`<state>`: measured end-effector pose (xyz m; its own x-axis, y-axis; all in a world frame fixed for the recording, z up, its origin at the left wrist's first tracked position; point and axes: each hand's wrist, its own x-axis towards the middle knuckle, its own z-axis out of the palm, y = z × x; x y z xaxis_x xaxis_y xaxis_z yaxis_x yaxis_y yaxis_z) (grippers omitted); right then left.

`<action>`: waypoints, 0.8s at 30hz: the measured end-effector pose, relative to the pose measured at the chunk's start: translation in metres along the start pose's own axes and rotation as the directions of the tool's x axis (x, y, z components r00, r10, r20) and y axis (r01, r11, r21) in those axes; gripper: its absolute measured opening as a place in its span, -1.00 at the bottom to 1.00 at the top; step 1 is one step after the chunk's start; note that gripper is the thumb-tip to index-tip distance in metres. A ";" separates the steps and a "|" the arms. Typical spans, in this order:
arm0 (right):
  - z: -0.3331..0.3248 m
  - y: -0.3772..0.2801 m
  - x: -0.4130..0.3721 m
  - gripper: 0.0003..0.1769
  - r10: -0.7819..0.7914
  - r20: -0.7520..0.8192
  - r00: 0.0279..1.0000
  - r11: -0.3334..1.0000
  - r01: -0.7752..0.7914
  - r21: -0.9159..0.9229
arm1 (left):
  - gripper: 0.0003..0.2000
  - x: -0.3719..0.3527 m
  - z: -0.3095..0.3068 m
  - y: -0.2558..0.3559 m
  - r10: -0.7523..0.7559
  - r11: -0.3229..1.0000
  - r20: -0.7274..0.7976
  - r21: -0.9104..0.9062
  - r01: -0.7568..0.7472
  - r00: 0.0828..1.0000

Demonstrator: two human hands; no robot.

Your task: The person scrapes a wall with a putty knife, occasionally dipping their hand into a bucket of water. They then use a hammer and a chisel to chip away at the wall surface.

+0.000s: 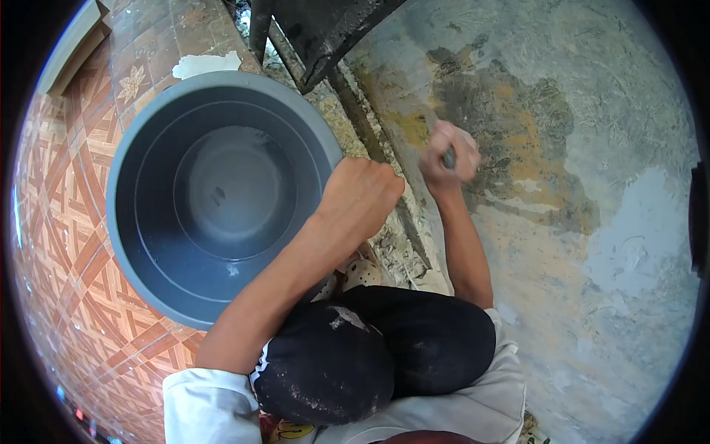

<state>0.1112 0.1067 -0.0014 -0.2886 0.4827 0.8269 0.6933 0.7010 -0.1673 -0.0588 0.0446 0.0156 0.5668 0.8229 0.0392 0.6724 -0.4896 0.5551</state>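
Observation:
My right hand [451, 154] is wrapped around a hand tool with a dark grey handle [450, 157]. Its thin blade, smeared by motion, points up and left over the wet, stained patch [510, 126] of the wall. My left hand [365, 191] is closed in a fist beside the right rim of a large grey plastic tub [122, 222]. The fingers curl underneath, so what they hold, if anything, is hidden. A little water shows at the tub's bottom, and my left forearm crosses over its rim.
Patterned brown tiles [89, 296] lie under and around the tub. A rough, broken concrete edge [392, 244] runs between tiles and wall. Above stands a dark metal piece [325, 33] with legs. A white scrap [207, 64] lies behind the tub. My bent knees [325, 362] are close below my hands.

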 end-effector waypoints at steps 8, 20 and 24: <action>0.005 -0.003 0.011 -0.86 -0.151 -0.006 0.988 0.982 0.151 0.114 | -0.93 0.000 0.001 -0.001 0.007 1.000 -0.020 0.016 -0.006 1.000; 0.005 0.007 -0.003 -0.89 0.000 -0.011 1.000 1.000 0.000 -0.002 | -0.94 0.000 0.002 -0.002 0.023 1.000 -0.032 0.005 -0.023 0.999; 0.010 0.005 0.001 -0.92 -0.064 0.010 0.998 0.997 0.064 0.045 | -0.94 0.001 0.001 -0.002 0.004 1.000 -0.034 0.011 -0.004 0.999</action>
<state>0.1078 0.1151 -0.0068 -0.3391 0.4418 0.8306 0.6434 0.7530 -0.1379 -0.0594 0.0460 0.0141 0.5532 0.8301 0.0700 0.6752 -0.4961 0.5459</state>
